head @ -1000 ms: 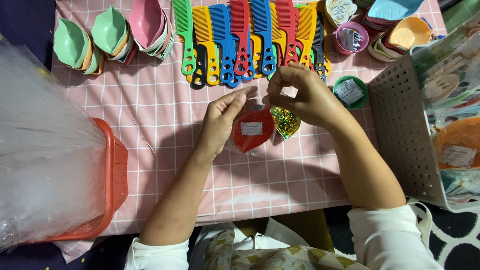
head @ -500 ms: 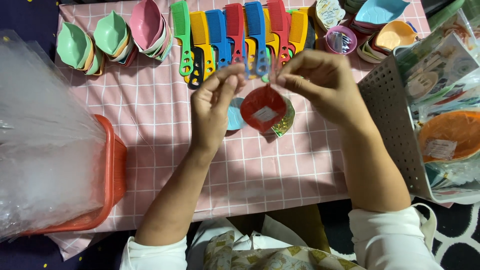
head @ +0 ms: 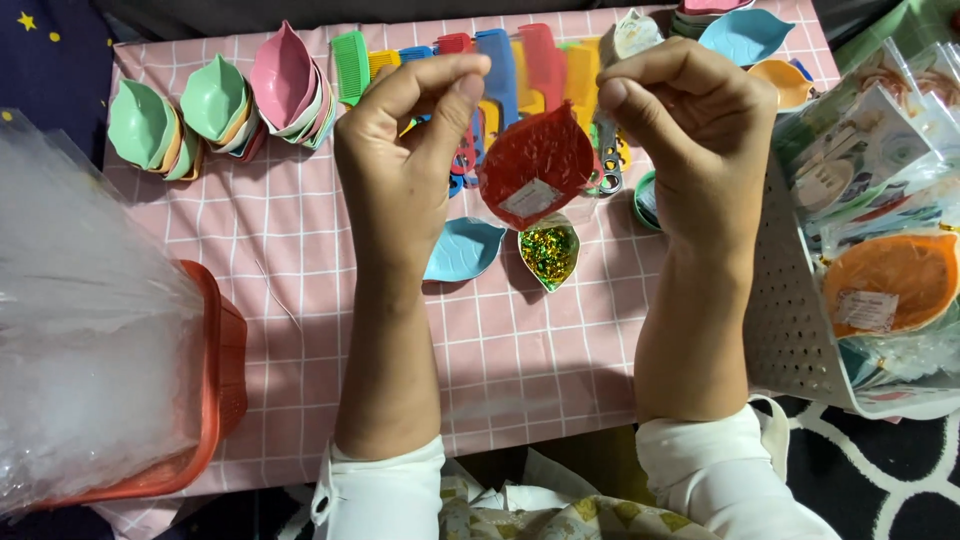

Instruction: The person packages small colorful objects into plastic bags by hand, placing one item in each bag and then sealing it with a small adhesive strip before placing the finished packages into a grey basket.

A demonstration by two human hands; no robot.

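A red leaf-shaped dish (head: 535, 165) with a white label hangs in the air between my hands, apparently inside a thin clear bag. My left hand (head: 400, 150) pinches the bag's top edge on the left with thumb and forefinger. My right hand (head: 690, 130) pinches it on the right. Directly below, on the pink checked tablecloth (head: 300, 250), lie a blue leaf dish (head: 465, 250) and a leaf dish filled with green-gold glitter (head: 548, 255).
Stacks of green and pink leaf dishes (head: 215, 100) and a row of coloured combs (head: 350, 60) line the far edge. At the left, an orange basket (head: 215, 380) holds clear plastic bags (head: 80, 330). At the right, a white perforated basket (head: 785, 320) holds packaged dishes (head: 890, 285).
Both hands have risen from the tablecloth with the red dish between them, and now hold it higher and closer to the camera. The blue dish beneath is uncovered.
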